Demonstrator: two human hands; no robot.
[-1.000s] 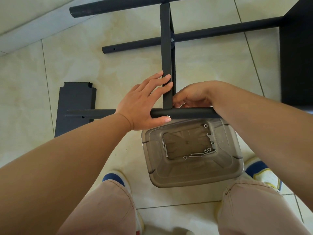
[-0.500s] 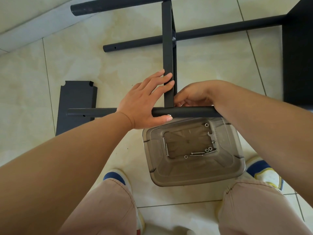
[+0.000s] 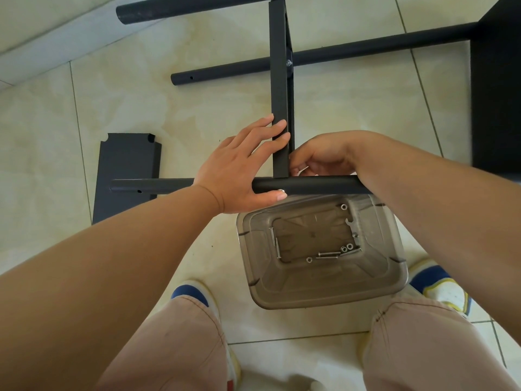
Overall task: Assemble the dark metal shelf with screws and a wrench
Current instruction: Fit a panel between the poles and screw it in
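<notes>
The dark shelf frame lies on the tiled floor. A flat crossbar [image 3: 279,80] runs away from me and meets the near round tube [image 3: 315,186] at a joint. My left hand [image 3: 239,167] lays straight fingers against the crossbar's left side, and its thumb reaches under the tube beside a silver screw head [image 3: 280,190]. My right hand [image 3: 318,156] is curled just right of the crossbar, behind the tube. Its fingertips sit at the joint, and what they hold is hidden.
A clear plastic bin [image 3: 321,297] stands between my feet with several screws, nuts and a small flat wrench [image 3: 351,224] inside. A loose dark panel [image 3: 127,165] lies at left. Two more tubes [image 3: 352,50] [image 3: 197,7] cross farther off. A dark shelf panel [image 3: 496,94] fills the right edge.
</notes>
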